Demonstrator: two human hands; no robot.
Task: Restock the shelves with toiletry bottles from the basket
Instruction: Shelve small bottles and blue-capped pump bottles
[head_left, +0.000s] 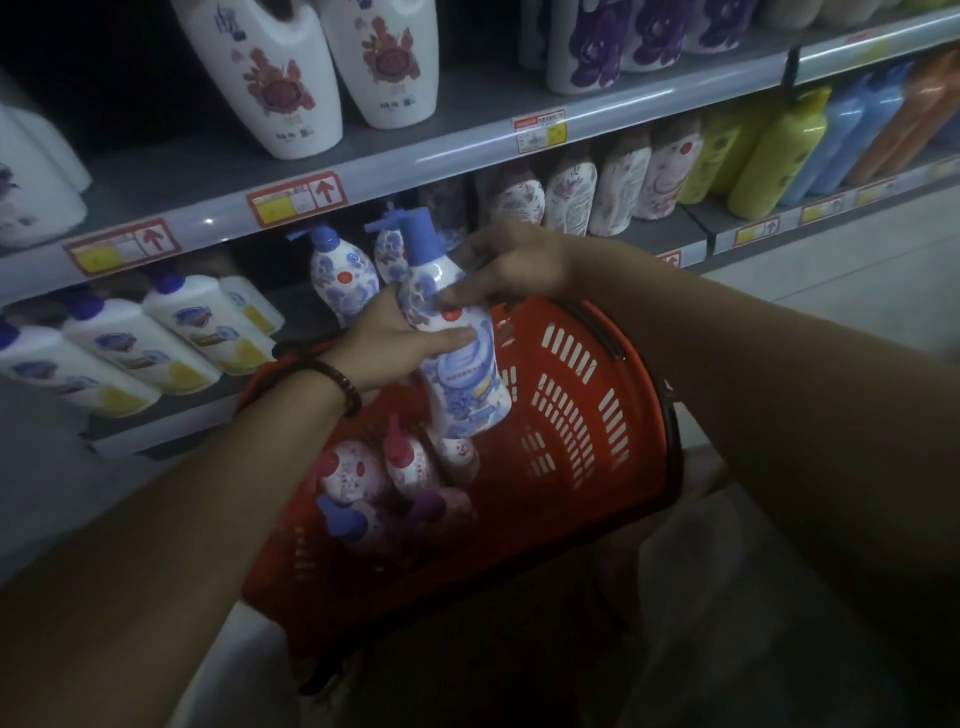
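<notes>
A blue-and-white flowered pump bottle (460, 374) with a blue cap is held upright above the red basket (582, 431). My left hand (395, 345) cups its body from the left, a bead bracelet on the wrist. My right hand (511, 265) grips its upper part from the right, thumb on the front. In the basket lie several bottles (374, 483) with pink, blue and purple caps. Two matching blue-and-white bottles (343, 275) stand on the lower shelf just behind the held one.
The lower shelf also carries white bottles with yellow labels (208, 322) at left and pink flowered bottles (571, 192) at right, then green, blue and orange ones (779, 150). The upper shelf (415, 150) holds large white bottles with red and purple flowers.
</notes>
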